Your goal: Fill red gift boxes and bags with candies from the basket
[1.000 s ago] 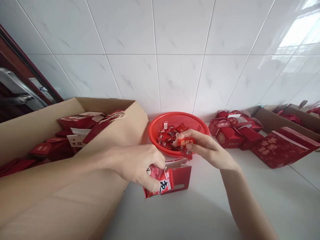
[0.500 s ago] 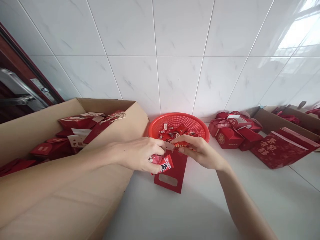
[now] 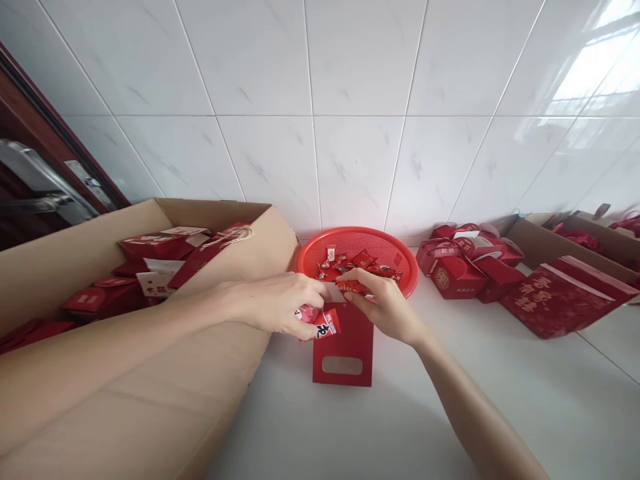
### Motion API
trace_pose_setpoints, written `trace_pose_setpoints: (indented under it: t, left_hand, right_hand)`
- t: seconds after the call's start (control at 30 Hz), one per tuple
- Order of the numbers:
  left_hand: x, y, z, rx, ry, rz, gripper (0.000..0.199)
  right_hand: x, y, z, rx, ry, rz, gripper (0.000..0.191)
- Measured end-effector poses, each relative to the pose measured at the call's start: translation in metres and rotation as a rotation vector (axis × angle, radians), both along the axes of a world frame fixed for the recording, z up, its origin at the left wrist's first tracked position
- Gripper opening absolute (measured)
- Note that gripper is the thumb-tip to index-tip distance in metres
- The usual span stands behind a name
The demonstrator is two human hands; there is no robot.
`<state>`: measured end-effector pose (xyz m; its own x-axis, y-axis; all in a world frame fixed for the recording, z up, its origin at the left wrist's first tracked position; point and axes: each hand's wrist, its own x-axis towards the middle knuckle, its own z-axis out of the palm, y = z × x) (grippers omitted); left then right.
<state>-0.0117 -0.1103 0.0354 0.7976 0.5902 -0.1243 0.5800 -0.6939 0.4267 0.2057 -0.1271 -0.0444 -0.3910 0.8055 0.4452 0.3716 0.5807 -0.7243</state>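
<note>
My left hand (image 3: 290, 303) is closed on several red and pink candy packets (image 3: 326, 325) that show below its fingers. My right hand (image 3: 380, 300) pinches an orange-red packet (image 3: 351, 287) between thumb and fingers, just right of my left hand. Below both hands is a red paper box (image 3: 345, 343) with an oval cutout near its lower edge; its upper part is partly hidden by the hands. Behind them, a red plastic basket (image 3: 306, 250) holds many small wrapped candies (image 3: 364, 259).
At the left stands a large cardboard box (image 3: 240, 373) with red gift boxes (image 3: 165, 243) inside. Right of the basket are several red gift boxes (image 3: 457, 277), a red bag (image 3: 555, 300) and another cardboard box (image 3: 535, 243). A tiled wall (image 3: 355, 167) rises behind.
My right hand has moved left, closer to my left hand, with the orange-red packet. The red paper box has turned a little and now stands straighter to the view.
</note>
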Motion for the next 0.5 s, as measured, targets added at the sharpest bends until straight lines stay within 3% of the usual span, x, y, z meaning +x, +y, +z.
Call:
trace_pose_setpoints:
  t: [0.1, 0.33, 0.5]
  left_hand:
    - [0.0006, -0.0004, 0.0012, -0.094, 0.056, -0.052, 0.024]
    - [-0.0028, -0.0001, -0.0061, -0.024, 0.062, -0.113, 0.024]
    - [-0.0053, -0.0025, -0.0080, 0.007, 0.066, -0.091, 0.020]
  right_hand:
    - [-0.0021, 0.0005, -0.0017, 0.025, 0.007, -0.003, 0.022]
    - [-0.0043, 0.0033, -0.0054, 0.049, 0.052, -0.039, 0.027]
    - [-0.0018, 0.0014, -0.0008, -0.039, 0.030, 0.046, 0.019]
